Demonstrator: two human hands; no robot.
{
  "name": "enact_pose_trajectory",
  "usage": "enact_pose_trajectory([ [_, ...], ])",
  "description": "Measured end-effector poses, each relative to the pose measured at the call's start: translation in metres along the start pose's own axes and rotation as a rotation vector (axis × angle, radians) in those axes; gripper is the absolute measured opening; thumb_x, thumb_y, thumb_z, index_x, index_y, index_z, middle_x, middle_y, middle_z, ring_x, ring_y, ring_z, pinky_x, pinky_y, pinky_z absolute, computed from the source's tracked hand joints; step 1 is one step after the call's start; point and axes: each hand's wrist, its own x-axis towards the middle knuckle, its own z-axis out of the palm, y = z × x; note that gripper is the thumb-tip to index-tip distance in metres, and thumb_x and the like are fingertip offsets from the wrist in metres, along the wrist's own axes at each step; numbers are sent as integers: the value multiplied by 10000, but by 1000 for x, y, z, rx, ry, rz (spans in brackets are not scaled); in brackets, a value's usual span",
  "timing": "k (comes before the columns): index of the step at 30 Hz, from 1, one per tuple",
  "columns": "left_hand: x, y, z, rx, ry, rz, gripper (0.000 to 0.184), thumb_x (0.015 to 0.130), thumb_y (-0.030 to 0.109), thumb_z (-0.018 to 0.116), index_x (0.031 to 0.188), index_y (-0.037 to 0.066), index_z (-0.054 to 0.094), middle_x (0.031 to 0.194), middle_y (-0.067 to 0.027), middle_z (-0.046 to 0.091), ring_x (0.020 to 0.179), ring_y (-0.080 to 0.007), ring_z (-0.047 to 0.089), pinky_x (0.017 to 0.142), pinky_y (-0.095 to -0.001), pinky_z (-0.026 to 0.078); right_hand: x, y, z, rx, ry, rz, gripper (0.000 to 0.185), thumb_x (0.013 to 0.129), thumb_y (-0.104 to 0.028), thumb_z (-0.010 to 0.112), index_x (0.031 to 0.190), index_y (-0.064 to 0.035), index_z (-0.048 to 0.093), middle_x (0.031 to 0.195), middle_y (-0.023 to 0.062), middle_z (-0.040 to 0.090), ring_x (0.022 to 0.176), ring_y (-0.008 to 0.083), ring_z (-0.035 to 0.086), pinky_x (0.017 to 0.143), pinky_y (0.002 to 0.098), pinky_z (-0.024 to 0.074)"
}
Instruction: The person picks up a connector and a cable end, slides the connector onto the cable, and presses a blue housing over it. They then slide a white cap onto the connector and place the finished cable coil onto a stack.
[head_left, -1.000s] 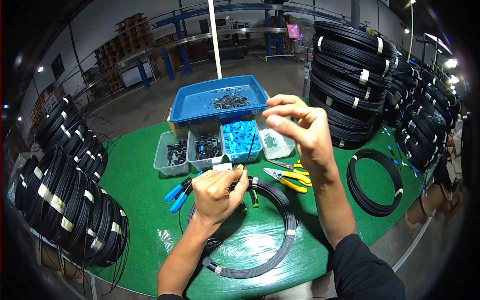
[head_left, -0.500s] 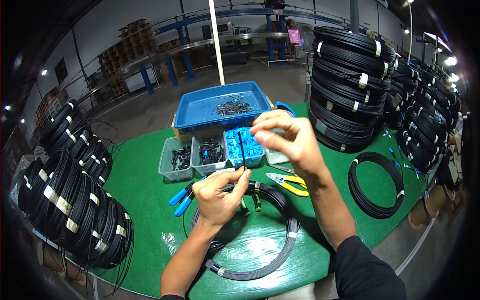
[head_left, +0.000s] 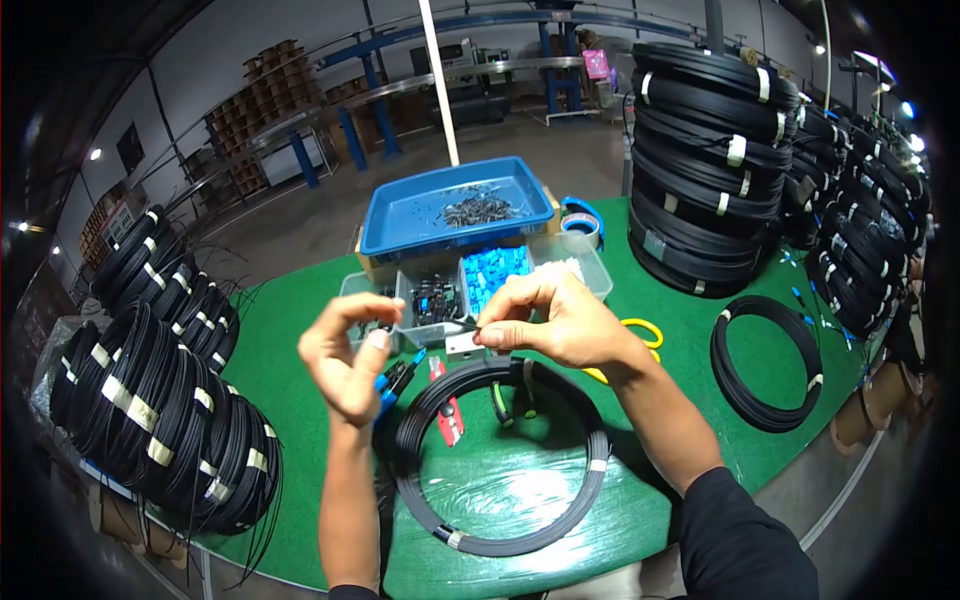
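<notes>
My right hand pinches the end of a thin black cable between thumb and fingertips. Just left of it, my left hand has thumb and fingers apart and holds nothing. Beneath both hands a black cable coil, bound with tape, lies on a plastic-covered part of the bench. A red tool and a pair of black-and-green cable ends or handles lie inside the ring. Blue-handled pliers sit partly behind my left hand, and a yellow-handled tool partly behind my right.
Clear bins hold black parts and blue connectors. Behind them stands a blue tray with black scraps. A tape roll is beside it. Tall cable stacks rise right, more coils left, and a single coil lies right.
My left hand has let go of the cable and moved left, opening. My right hand has come down and closed on the cable end. The view has shifted slightly.
</notes>
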Motion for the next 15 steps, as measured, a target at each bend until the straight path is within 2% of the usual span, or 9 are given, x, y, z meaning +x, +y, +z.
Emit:
enact_pose_trajectory([
  [2, 5, 10, -11, -40, -39, 35, 453, 755, 138, 631, 1146, -90, 601, 1005, -164, 649, 956, -244, 663, 898, -374, 529, 0, -3, 1, -159, -16, -78, 130, 856, -115, 767, 911, 2, 754, 794, 45, 725, 745, 106, 646, 707, 272, 506],
  [4, 9, 18, -14, 4, -103, 30, 624, 731, 142, 662, 1301, -60, 506, 1022, -157, 655, 977, -243, 653, 932, -370, 488, 0, -5, 2, -241, -20, -101, 149, 822, -127, 784, 905, -6, 760, 796, 78, 734, 756, 134, 663, 724, 289, 501],
  [6, 10, 22, -14, 34, -195, -2, 796, 690, 145, 704, 1410, -5, 402, 1044, -156, 663, 977, -224, 643, 918, -337, 433, -1, -5, 1, -243, -37, -82, 146, 819, -134, 788, 901, -16, 766, 794, 68, 725, 767, 138, 655, 724, 298, 496],
  [9, 8, 19, -7, 37, -278, -7, 792, 662, 90, 719, 1387, 14, 409, 1008, -155, 676, 958, -203, 640, 862, -319, 428, -2, -6, 0, -255, -53, -59, 145, 820, -140, 792, 901, -21, 769, 798, 65, 720, 771, 142, 648, 726, 302, 495],
  [11, 6, 18, 1, 16, -273, -22, 740, 675, 68, 749, 1341, 20, 430, 898, -127, 691, 910, -187, 659, 815, -305, 439, -2, -4, 0, -261, -60, -40, 145, 821, -142, 795, 901, -24, 770, 801, 65, 717, 776, 144, 645, 729, 304, 495],
  [15, 4, 15, 2, 62, -318, 17, 655, 712, -39, 749, 1282, 25, 432, 843, -109, 696, 842, -176, 688, 769, -274, 466, -1, -2, 1, -249, -66, -38, 151, 822, -145, 799, 904, -21, 770, 805, 68, 717, 777, 145, 644, 727, 305, 494],
])
